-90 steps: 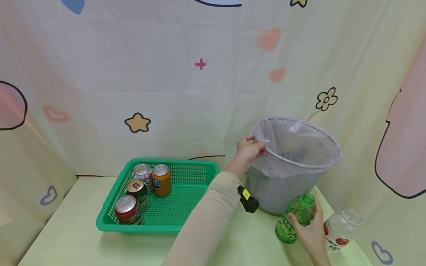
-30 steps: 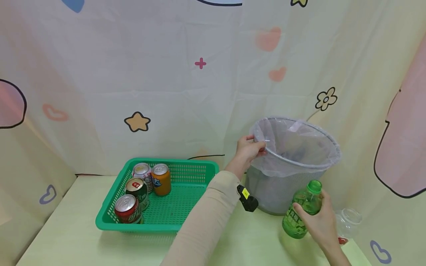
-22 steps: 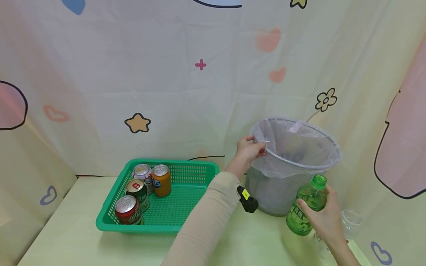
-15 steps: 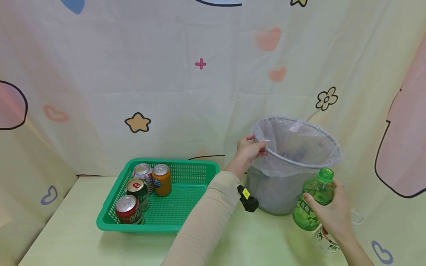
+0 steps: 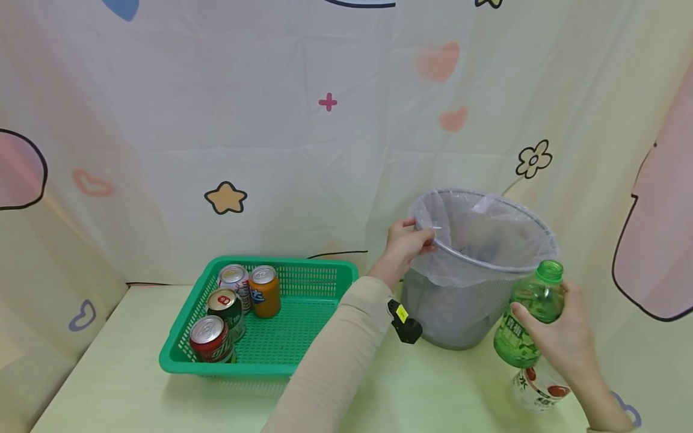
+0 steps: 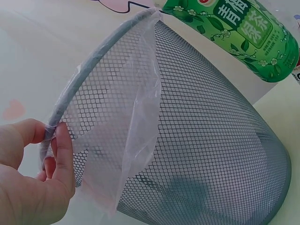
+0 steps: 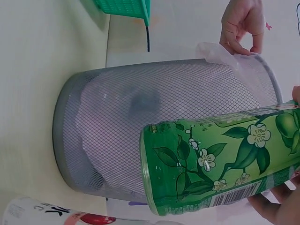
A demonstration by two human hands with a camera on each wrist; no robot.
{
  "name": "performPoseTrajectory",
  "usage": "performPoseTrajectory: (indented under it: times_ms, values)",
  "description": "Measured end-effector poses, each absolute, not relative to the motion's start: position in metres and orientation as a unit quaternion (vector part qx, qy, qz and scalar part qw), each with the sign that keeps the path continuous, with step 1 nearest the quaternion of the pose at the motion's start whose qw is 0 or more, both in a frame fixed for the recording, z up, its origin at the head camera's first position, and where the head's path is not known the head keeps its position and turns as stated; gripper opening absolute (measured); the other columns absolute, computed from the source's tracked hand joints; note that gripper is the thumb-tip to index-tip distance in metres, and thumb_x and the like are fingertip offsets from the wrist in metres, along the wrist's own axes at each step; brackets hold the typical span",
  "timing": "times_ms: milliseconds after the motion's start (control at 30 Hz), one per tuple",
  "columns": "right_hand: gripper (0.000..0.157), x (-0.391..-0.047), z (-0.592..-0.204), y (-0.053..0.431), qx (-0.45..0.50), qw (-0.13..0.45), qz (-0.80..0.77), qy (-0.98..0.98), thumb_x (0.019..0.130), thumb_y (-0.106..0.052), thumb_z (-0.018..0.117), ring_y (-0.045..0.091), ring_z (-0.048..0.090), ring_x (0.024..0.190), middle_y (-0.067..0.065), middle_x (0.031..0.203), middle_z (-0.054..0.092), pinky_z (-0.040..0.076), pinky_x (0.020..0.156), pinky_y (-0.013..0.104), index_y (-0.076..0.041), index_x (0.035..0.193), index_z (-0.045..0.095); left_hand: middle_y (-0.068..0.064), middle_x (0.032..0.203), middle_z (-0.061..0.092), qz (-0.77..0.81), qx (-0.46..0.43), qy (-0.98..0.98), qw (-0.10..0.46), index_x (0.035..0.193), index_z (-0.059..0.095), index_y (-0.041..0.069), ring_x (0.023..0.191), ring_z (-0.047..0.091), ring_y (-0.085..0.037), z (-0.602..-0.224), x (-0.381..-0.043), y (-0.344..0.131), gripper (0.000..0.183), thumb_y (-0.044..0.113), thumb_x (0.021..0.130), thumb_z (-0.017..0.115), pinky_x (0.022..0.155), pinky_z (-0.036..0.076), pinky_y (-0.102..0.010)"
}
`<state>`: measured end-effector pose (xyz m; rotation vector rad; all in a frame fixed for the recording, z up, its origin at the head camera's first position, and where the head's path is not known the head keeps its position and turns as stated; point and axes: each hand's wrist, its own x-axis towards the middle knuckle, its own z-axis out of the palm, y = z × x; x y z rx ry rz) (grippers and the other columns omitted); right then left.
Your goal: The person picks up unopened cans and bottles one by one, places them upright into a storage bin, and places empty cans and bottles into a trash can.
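My left hand (image 5: 406, 246) pinches the rim of a grey mesh waste bin (image 5: 455, 307) between thumb and fingers. In the left wrist view the bin's mesh wall (image 6: 197, 122) and a fold of its clear plastic liner (image 6: 136, 126) lie beyond the fingers. My right hand (image 5: 568, 331) grips a green plastic tea bottle (image 5: 522, 331), tilted slightly, raised off the table beside the bin's right side. Seen from the right wrist, the bottle (image 7: 211, 164) crosses in front of the mesh. Just behind and below it stands a clear bottle with a white-and-red label (image 5: 533, 391), partly hidden.
A green plastic basket (image 5: 303, 367) at the left holds several drink cans, among them an orange can (image 5: 264, 294) and a red can (image 5: 211, 343). A patterned curtain (image 5: 303, 150) hangs behind the table (image 5: 411, 391). A dark patch shows through the bin's mesh.
My right hand has lifted the green tea bottle and carried it rightward and up, so it now partly covers the clear bottle. My left hand keeps its place on the bin's rim.
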<state>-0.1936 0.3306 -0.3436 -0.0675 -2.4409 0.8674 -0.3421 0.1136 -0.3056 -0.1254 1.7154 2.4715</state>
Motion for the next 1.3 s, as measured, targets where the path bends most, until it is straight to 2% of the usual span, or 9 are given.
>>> performPoseTrajectory:
  times_ms: [167,300,500,667,733,800,900,1033,1300]
  values:
    - [0.077,-0.194,-0.338,0.335,-0.027,0.267,0.317,-0.910,0.078,-0.028,0.072,0.034,0.050,0.090,0.024,0.113,0.047,0.041,0.057,0.028,-0.004,0.136,0.028,-0.008,0.091,0.058,0.820,-0.038,0.566,0.069,0.124,0.047,0.003,0.064,0.060,-0.014,-0.305,-0.341,0.113,0.050,-0.007,0.077,0.062,0.063,0.055,-0.026]
    - [0.079,-0.194,-0.334,0.338,-0.034,0.266,0.316,-0.910,0.079,-0.031,0.071,0.037,0.050,0.092,0.026,0.114,0.048,0.040,0.060,0.038,-0.007,0.138,0.024,-0.009,0.090,0.058,0.819,-0.038,0.567,0.072,0.125,0.047,0.004,0.064,0.060,-0.014,-0.305,-0.340,0.112,0.051,-0.006,0.077,0.061,0.064,0.055,-0.026]
    - [0.077,-0.194,-0.322,0.342,-0.033,0.274,0.312,-0.909,0.079,-0.030,0.071,0.031,0.050,0.087,0.024,0.109,0.050,0.039,0.057,0.030,-0.005,0.135,0.025,-0.009,0.089,0.058,0.820,-0.039,0.566,0.071,0.124,0.047,0.004,0.064,0.060,-0.014,-0.304,-0.340,0.112,0.050,-0.006,0.078,0.062,0.063,0.055,-0.026]
    - [0.076,-0.195,-0.310,0.344,-0.031,0.287,0.309,-0.906,0.078,-0.029,0.072,0.017,0.048,0.082,0.021,0.109,0.050,0.039,0.055,0.024,-0.006,0.135,0.026,-0.008,0.090,0.057,0.817,-0.040,0.571,0.070,0.123,0.048,0.004,0.064,0.060,-0.014,-0.304,-0.340,0.112,0.049,-0.005,0.078,0.063,0.062,0.055,-0.025]
    - [0.076,-0.195,-0.306,0.345,-0.029,0.298,0.304,-0.904,0.077,-0.028,0.072,0.019,0.047,0.082,0.021,0.111,0.048,0.037,0.057,0.025,-0.005,0.134,0.027,-0.008,0.090,0.057,0.816,-0.041,0.572,0.071,0.123,0.047,0.004,0.064,0.060,-0.014,-0.303,-0.340,0.112,0.049,-0.005,0.078,0.063,0.062,0.055,-0.025]
    - [0.077,-0.196,-0.300,0.347,-0.028,0.307,0.298,-0.903,0.077,-0.027,0.072,0.026,0.047,0.086,0.024,0.112,0.048,0.035,0.058,0.027,-0.005,0.135,0.027,-0.008,0.090,0.057,0.816,-0.042,0.572,0.072,0.124,0.047,0.004,0.065,0.060,-0.014,-0.303,-0.339,0.112,0.049,-0.005,0.078,0.063,0.062,0.055,-0.026]
    - [0.077,-0.198,-0.293,0.349,-0.021,0.321,0.286,-0.903,0.076,-0.025,0.073,0.030,0.046,0.085,0.026,0.109,0.048,0.034,0.057,0.023,-0.004,0.134,0.027,-0.008,0.090,0.057,0.817,-0.042,0.571,0.073,0.124,0.047,0.004,0.065,0.060,-0.015,-0.304,-0.339,0.112,0.049,-0.005,0.078,0.062,0.062,0.055,-0.026]
    - [0.078,-0.200,-0.282,0.352,-0.009,0.329,0.270,-0.905,0.075,-0.023,0.073,0.025,0.047,0.080,0.027,0.108,0.050,0.033,0.050,0.018,-0.004,0.134,0.027,-0.009,0.090,0.058,0.816,-0.041,0.573,0.072,0.124,0.047,0.004,0.066,0.060,-0.014,-0.304,-0.340,0.112,0.049,-0.005,0.078,0.062,0.063,0.055,-0.025]
    - [0.080,-0.205,-0.259,0.357,0.017,0.309,0.250,-0.918,0.079,-0.024,0.070,0.043,0.050,0.084,0.031,0.114,0.044,0.036,0.048,0.018,-0.002,0.138,0.020,-0.008,0.090,0.057,0.817,-0.036,0.572,0.069,0.123,0.047,0.003,0.064,0.060,-0.014,-0.305,-0.341,0.112,0.049,-0.006,0.078,0.061,0.062,0.055,-0.025]
